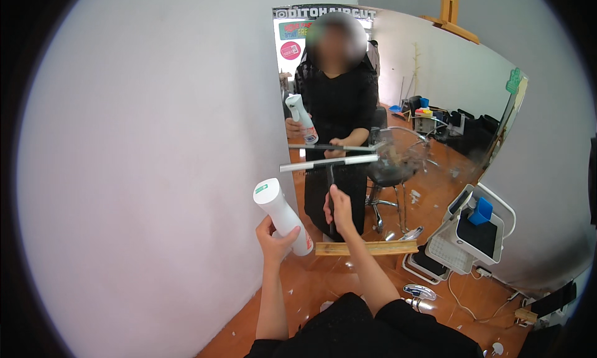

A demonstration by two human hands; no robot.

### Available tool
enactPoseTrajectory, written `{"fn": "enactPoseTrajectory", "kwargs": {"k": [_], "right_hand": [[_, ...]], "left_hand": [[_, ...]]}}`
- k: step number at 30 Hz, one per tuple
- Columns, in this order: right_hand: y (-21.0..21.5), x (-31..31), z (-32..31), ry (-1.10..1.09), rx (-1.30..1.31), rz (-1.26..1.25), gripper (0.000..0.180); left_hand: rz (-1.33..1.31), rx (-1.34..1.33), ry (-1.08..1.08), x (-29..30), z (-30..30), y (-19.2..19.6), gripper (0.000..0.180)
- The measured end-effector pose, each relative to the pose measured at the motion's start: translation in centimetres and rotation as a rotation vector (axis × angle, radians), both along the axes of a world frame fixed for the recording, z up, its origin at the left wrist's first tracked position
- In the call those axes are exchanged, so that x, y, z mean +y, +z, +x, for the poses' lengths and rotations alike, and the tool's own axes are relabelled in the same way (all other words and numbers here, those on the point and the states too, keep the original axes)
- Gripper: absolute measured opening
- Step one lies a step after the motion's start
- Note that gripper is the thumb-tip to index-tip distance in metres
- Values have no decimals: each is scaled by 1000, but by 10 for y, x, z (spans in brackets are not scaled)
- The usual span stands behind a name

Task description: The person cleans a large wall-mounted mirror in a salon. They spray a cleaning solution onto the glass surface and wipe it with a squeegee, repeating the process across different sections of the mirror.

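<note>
ok so the head (336, 44) of the reflection (341, 100) in the mirror (392, 59) is just one big blur. Can't see the far side of the white spray bottle (284, 218), or whatever left-hand (273, 238) fingers wrap behind it. Right hand (339, 210) covers a chunk of the squeegee (331, 163) handle, right forearm (372, 272) blocks part of the wooden ledge (326, 249). Reflected chair (388, 174)'s kinda smeary, black clothing (398, 334) runs off the bottom edge, and some pale floor bits (290, 291) are way too tiny to ID.

A white spray bottle (283, 215) leans leftward beside an upright black-handled squeegee (330, 163).
</note>
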State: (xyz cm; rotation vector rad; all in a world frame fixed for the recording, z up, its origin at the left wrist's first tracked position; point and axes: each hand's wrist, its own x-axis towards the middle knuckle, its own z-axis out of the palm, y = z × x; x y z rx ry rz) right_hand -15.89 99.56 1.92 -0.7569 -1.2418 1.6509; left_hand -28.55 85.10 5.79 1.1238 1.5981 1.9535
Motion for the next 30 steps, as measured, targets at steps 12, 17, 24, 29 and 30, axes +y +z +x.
{"fn": "enactPoseTrajectory", "kwargs": {"k": [12, 17, 24, 29, 30], "right_hand": [[180, 96, 62, -367, 83, 362, 57], [190, 108, 75, -427, 7, 301, 63], [191, 104, 83, -302, 66, 185, 62], [161, 93, 82, -290, 67, 148, 61], [154, 90, 83, -290, 68, 131, 61]], "left_hand": [[22, -3, -93, 30, 17, 10, 42], [63, 15, -150, 46, 25, 15, 42], [56, 19, -197, 56, 36, 18, 43], [49, 21, -210, 59, 40, 17, 42], [40, 20, -216, 59, 41, 17, 42]]}}
